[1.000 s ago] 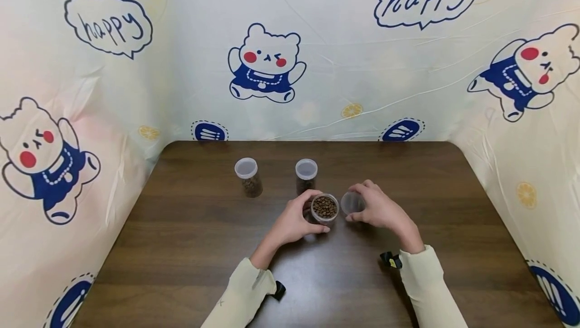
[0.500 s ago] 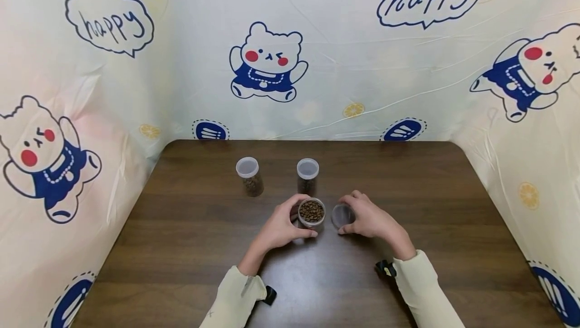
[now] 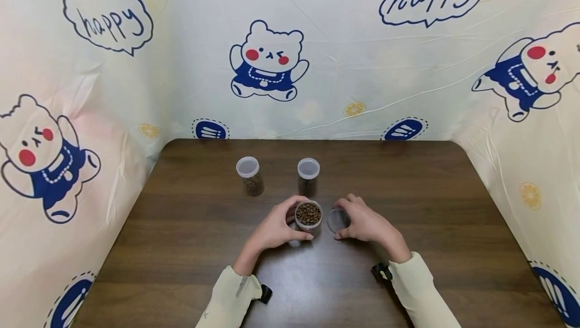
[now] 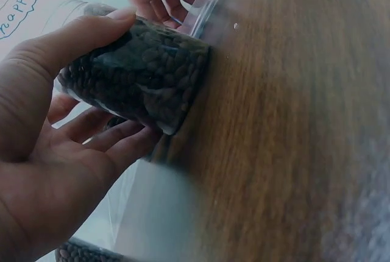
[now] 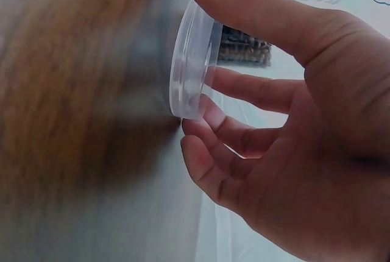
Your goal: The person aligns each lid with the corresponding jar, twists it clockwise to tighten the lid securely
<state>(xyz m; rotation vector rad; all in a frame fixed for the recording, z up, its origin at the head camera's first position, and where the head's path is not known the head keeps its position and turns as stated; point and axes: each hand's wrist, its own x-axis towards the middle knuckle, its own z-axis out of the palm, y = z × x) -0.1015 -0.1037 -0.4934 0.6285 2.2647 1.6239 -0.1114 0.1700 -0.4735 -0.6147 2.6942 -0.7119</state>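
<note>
An uncovered clear jar (image 3: 308, 214) full of brown beans stands upright, gripped from its left side by my left hand (image 3: 274, 225). In the left wrist view, the thumb and fingers of the left hand (image 4: 67, 97) curl round the jar (image 4: 140, 67). My right hand (image 3: 367, 225) is just right of the jar, with its fingertips around a clear round lid (image 3: 338, 221) at the tabletop. The right wrist view shows the lid (image 5: 194, 61) on edge in the picture between the thumb and fingers of the right hand (image 5: 286, 103).
Two lidded jars of dark contents stand farther back on the brown wooden table (image 3: 181, 247): one at the left (image 3: 251, 179), the other (image 3: 308, 179) right behind the uncovered jar. Printed cloth (image 3: 335, 66) hangs behind and beside the table.
Both hands have moved left and slightly nearer, the left with the uncovered jar and the right with the lid. The lid now looks lower, near the tabletop. The two lidded jars stay put.
</note>
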